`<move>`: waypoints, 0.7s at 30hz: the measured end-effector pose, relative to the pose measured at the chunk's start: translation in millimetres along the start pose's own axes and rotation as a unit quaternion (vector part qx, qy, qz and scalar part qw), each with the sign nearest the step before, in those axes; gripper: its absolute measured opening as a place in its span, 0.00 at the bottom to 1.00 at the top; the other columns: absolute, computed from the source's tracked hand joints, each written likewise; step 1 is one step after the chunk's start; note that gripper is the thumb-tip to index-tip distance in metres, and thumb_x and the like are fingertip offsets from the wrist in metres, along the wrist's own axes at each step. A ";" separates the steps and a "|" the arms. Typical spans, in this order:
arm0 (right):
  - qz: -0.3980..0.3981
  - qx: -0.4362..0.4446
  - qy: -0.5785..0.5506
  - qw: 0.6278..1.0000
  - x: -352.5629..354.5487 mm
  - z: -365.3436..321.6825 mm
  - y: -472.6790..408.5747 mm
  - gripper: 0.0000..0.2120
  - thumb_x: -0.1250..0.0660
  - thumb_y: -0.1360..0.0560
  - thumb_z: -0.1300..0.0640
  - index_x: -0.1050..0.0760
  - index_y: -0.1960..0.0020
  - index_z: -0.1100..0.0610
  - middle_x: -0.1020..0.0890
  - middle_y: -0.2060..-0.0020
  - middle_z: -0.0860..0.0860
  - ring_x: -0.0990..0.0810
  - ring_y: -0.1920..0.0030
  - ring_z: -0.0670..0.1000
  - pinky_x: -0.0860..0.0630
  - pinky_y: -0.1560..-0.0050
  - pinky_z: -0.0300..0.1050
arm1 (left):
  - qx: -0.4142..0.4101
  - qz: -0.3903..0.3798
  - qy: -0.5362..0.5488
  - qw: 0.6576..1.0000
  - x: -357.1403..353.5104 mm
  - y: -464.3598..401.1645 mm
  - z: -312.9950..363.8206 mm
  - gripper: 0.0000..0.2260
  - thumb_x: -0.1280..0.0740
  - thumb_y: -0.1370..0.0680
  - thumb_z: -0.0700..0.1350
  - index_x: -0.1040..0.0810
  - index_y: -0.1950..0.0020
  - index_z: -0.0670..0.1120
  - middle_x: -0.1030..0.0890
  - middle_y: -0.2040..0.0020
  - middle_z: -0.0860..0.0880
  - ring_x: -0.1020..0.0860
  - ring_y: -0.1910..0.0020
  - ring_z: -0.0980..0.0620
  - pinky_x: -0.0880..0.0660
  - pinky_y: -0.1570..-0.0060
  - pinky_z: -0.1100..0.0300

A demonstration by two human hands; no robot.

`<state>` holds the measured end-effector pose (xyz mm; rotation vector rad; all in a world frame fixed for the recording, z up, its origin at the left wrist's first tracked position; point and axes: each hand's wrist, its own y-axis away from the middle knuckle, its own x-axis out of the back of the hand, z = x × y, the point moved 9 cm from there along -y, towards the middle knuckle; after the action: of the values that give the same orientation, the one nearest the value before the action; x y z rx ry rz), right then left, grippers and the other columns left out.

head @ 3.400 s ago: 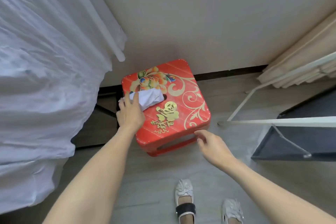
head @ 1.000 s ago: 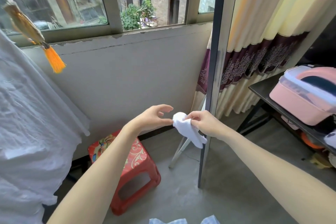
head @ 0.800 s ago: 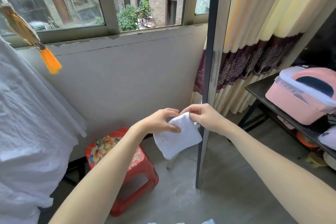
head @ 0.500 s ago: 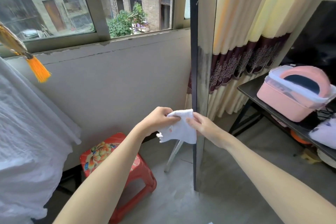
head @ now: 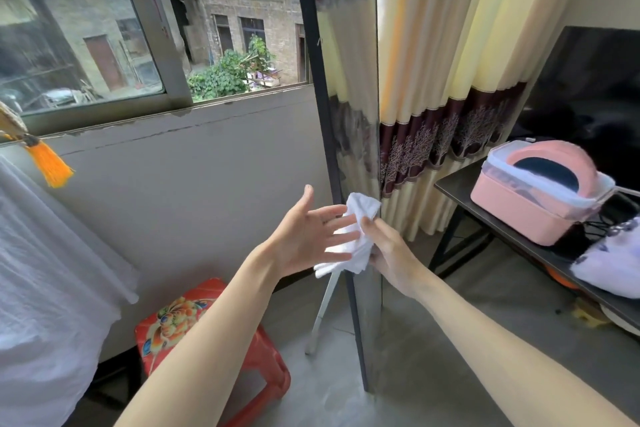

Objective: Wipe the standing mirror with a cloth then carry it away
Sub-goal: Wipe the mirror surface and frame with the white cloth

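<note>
White and soft, the cloth (head: 349, 239) sits in your right hand (head: 388, 253), which grips it just in front of the mirror (head: 349, 135). Your left hand (head: 304, 236) is spread wide, its fingers flat against the cloth. The tall mirror stands upright on the floor, with the striped curtain (head: 460, 80) just to its right. A red stool (head: 211, 333) stands low to the left of the mirror. A pink box (head: 533, 194) rests on a dark table (head: 460, 191) right of the mirror.

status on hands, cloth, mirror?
Right hand grips the white cloth; left hand open, fingers against it. Standing mirror upright just behind, not yet wiped. Red stool low left, clear of it.
</note>
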<state>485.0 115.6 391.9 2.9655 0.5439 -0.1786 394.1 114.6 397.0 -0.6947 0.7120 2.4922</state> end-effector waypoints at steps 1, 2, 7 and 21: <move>0.011 -0.006 -0.028 1.000 4.3 -0.9 -1.5 0.21 0.38 0.26 0.46 0.30 0.36 0.54 0.20 0.43 0.53 0.22 0.42 0.54 0.26 0.40 0.51 | 0.004 -0.017 -0.008 1.000 -7.3 -0.7 2.5 0.35 0.55 0.26 0.69 0.34 0.31 0.44 0.26 0.35 0.46 0.26 0.38 0.45 0.29 0.42 0.43; 0.035 -0.009 -0.055 0.998 11.2 -2.5 -3.1 0.19 0.37 0.25 0.51 0.30 0.36 0.56 0.20 0.45 0.54 0.22 0.42 0.56 0.25 0.41 0.52 | 0.001 -0.024 -0.020 1.000 -14.7 -1.5 6.2 0.37 0.56 0.26 0.70 0.35 0.30 0.46 0.27 0.34 0.47 0.27 0.37 0.45 0.30 0.40 0.44; 0.183 -0.040 -0.198 0.962 57.7 -12.8 -7.5 0.14 0.43 0.23 0.62 0.29 0.39 0.64 0.21 0.48 0.60 0.21 0.49 0.58 0.23 0.51 0.51 | -0.111 0.124 -0.209 0.964 -31.0 1.2 48.1 0.23 0.50 0.21 0.61 0.25 0.42 0.48 0.19 0.45 0.49 0.19 0.49 0.50 0.24 0.53 0.57; 0.266 0.214 0.126 0.932 64.7 -199.8 -33.5 0.10 0.42 0.23 0.62 0.29 0.43 0.62 0.24 0.58 0.57 0.26 0.57 0.56 0.27 0.56 0.46 | -0.479 0.465 -0.314 0.675 -69.4 82.6 210.6 0.11 0.39 0.22 0.50 0.30 0.47 0.43 0.25 0.49 0.44 0.27 0.55 0.51 0.31 0.55 0.59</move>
<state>551.8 197.0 576.7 3.4418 -0.3448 0.1605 331.5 154.6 621.7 0.4968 -0.8414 3.6356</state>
